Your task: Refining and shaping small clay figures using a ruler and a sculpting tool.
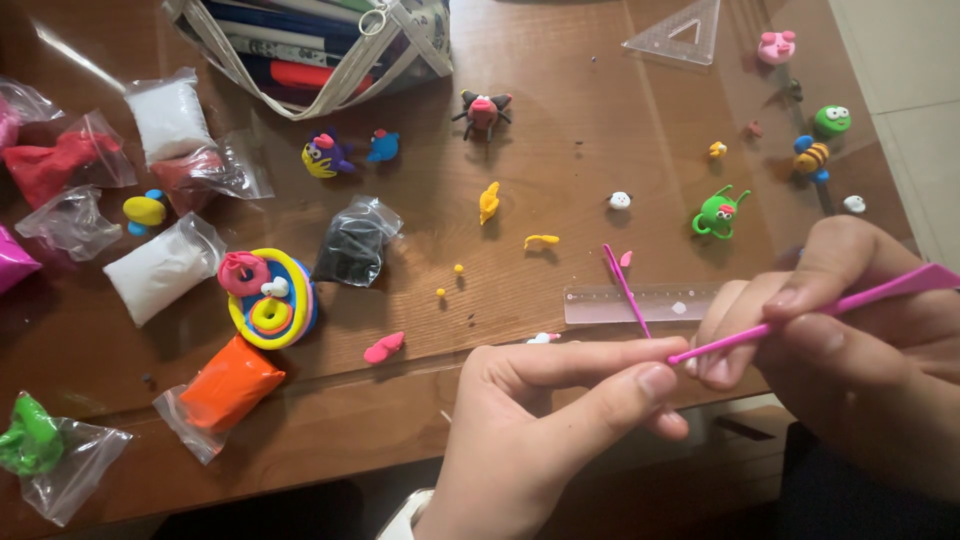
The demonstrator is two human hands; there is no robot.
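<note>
My right hand [860, 330] grips a pink plastic modelling tool [800, 315] between thumb and fingers, its thin tip pointing left. My left hand [545, 420] sits just below the table's front edge, thumb and forefinger pinched together right at the tool's tip; whatever small bit it pinches is hidden. A second thin pink tool [625, 288] lies on the wooden table [560, 90] just above my fingers, partly over a clear ruler [640, 303].
Bags of clay lie at left: orange [225, 388], white [160, 268], black [352, 248], green [40, 445], red [60, 160]. A stacked coloured clay disc [270, 298], small clay figures such as a green one [718, 213], a pencil case [315, 45] and a set square [685, 30] stand further back.
</note>
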